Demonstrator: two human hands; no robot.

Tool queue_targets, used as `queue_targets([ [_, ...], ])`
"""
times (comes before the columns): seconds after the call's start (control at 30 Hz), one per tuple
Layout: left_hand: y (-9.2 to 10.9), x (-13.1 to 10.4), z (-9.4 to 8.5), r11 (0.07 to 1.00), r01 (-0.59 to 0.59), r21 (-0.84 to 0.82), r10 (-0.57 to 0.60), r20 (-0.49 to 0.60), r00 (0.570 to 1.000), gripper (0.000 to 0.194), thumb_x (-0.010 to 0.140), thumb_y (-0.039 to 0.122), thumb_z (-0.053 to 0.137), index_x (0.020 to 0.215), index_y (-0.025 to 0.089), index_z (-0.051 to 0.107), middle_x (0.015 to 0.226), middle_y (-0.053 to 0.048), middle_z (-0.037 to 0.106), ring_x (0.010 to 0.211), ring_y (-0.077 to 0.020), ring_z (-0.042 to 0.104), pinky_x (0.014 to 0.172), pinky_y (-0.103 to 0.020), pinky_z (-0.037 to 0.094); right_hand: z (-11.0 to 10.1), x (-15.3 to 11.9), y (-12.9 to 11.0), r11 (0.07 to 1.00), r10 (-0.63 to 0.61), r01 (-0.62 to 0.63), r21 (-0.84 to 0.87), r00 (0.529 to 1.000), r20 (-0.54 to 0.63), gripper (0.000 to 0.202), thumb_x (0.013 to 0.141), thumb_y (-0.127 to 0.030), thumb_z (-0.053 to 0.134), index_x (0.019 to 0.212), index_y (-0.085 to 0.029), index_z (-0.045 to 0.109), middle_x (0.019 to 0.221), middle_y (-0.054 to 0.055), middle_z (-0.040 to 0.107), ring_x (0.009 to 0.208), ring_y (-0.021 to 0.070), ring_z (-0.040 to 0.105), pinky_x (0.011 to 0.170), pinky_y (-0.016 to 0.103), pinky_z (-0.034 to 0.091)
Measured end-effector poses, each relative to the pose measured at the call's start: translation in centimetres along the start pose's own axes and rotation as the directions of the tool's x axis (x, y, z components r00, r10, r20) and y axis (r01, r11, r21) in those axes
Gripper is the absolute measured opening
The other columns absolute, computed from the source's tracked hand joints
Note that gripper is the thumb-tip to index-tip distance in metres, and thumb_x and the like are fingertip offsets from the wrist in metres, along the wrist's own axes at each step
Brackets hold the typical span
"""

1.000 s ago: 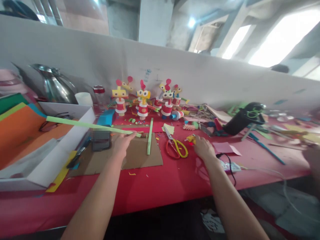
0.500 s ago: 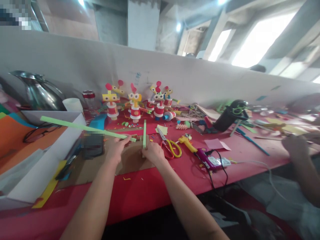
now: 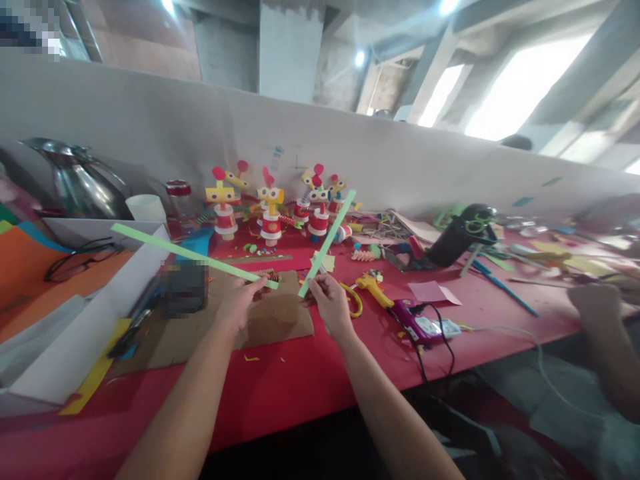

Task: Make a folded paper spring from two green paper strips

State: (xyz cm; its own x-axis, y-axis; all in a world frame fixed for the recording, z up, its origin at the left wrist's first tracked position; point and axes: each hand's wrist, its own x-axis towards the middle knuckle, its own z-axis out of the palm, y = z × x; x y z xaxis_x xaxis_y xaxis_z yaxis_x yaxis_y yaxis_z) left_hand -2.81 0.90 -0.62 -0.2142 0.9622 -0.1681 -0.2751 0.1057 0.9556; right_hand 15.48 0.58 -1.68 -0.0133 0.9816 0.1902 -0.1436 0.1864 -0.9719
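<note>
Pinched in my left hand (image 3: 240, 301) is a long light-green paper strip (image 3: 190, 255), which slants up to the left over the cardboard sheet (image 3: 275, 320). My right hand (image 3: 330, 303) is closed on the lower end of a second green paper strip (image 3: 330, 240), tilted up to the right. The two strips are apart, their lower ends close together. Beside my right hand lie scissors, partly hidden, with a yellow handle (image 3: 357, 303) showing. A small coiled paper piece (image 3: 270, 274) rests behind my left fingertips.
Several paper-cup figures (image 3: 271, 223) stand along the wall. To the left is a white box (image 3: 65, 347) with coloured paper and glasses. On the right are a yellow glue gun (image 3: 377, 291), a purple power strip (image 3: 425, 330) with cables, a black holder (image 3: 453, 240) and another person's hand (image 3: 593, 303).
My right hand has moved right and raised its strip off the cardboard, tilting it up to the right. My left hand's strip has shifted slightly right and steepened a little.
</note>
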Motion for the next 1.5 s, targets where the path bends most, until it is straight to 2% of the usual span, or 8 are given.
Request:
queue_targets([
  [0.13, 0.1, -0.2, 0.2, 1.0, -0.009, 0.014, 0.009, 0.013, 1.0, 0.036, 0.051, 0.037, 0.08, 0.075, 0.012, 0.068, 0.067, -0.005, 0.069, 0.058, -0.0137, 0.06, 0.059, -0.027, 0.044, 1.6, 1.5, -0.3, 1.0, -0.017, 0.016, 0.009, 0.995, 0.094, 0.027, 0.074, -0.042, 0.065, 0.082, -0.019, 0.052, 0.062, -0.004, 0.059, 0.054, 0.0115, 0.062, 0.049, 0.02, 0.047],
  [0.3, 0.0, -0.7, 0.7, 0.999, -0.024, 0.025, 0.023, 0.033, 0.999, 0.035, 0.052, 0.036, 0.08, 0.076, 0.013, 0.069, 0.067, -0.005, 0.068, 0.061, -0.0144, 0.06, 0.063, -0.028, 0.046, 2.2, 1.4, 0.2, 1.0, -0.013, 0.012, 0.012, 0.998, 0.058, 0.027, 0.077, -0.044, 0.062, 0.079, -0.019, 0.053, 0.057, -0.005, 0.054, 0.046, 0.0075, 0.051, 0.044, 0.018, 0.033],
  [0.43, -0.5, -1.1, 1.4, 0.999, -0.033, 0.043, 0.029, 0.089, 0.996, 0.033, 0.055, 0.036, 0.079, 0.077, 0.013, 0.069, 0.067, -0.004, 0.068, 0.061, -0.0145, 0.06, 0.064, -0.028, 0.047, 2.1, 1.0, 0.5, 0.998, 0.012, -0.015, 0.059, 0.999, 0.041, 0.029, 0.073, -0.044, 0.064, 0.077, -0.018, 0.054, 0.055, -0.006, 0.051, 0.045, 0.0074, 0.046, 0.044, 0.019, 0.032],
  [0.57, -0.7, -1.6, 1.9, 0.998, -0.036, 0.044, 0.031, 0.113, 0.993, 0.036, 0.055, 0.037, 0.078, 0.08, 0.013, 0.069, 0.066, -0.004, 0.068, 0.062, -0.0157, 0.061, 0.065, -0.029, 0.047, 2.0, 1.0, 0.7, 1.0, 0.009, -0.01, 0.027, 0.999, 0.031, 0.029, 0.07, -0.043, 0.068, 0.074, -0.018, 0.055, 0.053, -0.007, 0.047, 0.045, 0.0072, 0.041, 0.045, 0.02, 0.03],
  [0.77, -0.5, -1.8, 2.1, 1.0, 0.0, 0.001, 0.0, 0.162, 0.987, 0.041, 0.053, 0.038, 0.08, 0.084, 0.013, 0.068, 0.067, -0.005, 0.069, 0.068, -0.0197, 0.064, 0.066, -0.031, 0.047, 1.9, 1.0, 0.5, 1.0, 0.018, -0.019, 0.006, 1.0, 0.026, 0.028, 0.071, -0.042, 0.068, 0.074, -0.017, 0.057, 0.057, -0.004, 0.055, 0.051, 0.009, 0.049, 0.049, 0.02, 0.035],
  [1.13, -0.7, -1.7, 2.3, 0.991, 0.013, -0.132, 0.01, 0.173, 0.985, 0.035, 0.051, 0.028, 0.083, 0.078, 0.012, 0.068, 0.066, -0.004, 0.068, 0.062, -0.0151, 0.062, 0.062, -0.027, 0.046, 1.9, 1.0, 0.9, 1.0, 0.022, -0.022, -0.009, 1.0, -0.002, 0.027, 0.07, -0.042, 0.068, 0.073, -0.017, 0.059, 0.059, -0.003, 0.058, 0.051, 0.0091, 0.05, 0.047, 0.02, 0.035],
  [1.5, -1.3, -1.6, 2.1, 0.998, -0.031, -0.057, 0.04, 0.153, 0.987, 0.032, 0.048, 0.019, 0.082, 0.075, 0.013, 0.066, 0.067, -0.002, 0.066, 0.06, -0.0109, 0.058, 0.06, -0.024, 0.043, 2.0, 1.0, 1.5, 1.0, -0.022, 0.021, 0.019, 1.0, 0.011, 0.019, 0.074, -0.035, 0.065, 0.075, -0.017, 0.058, 0.062, -0.003, 0.056, 0.054, 0.0088, 0.051, 0.051, 0.02, 0.04],
])
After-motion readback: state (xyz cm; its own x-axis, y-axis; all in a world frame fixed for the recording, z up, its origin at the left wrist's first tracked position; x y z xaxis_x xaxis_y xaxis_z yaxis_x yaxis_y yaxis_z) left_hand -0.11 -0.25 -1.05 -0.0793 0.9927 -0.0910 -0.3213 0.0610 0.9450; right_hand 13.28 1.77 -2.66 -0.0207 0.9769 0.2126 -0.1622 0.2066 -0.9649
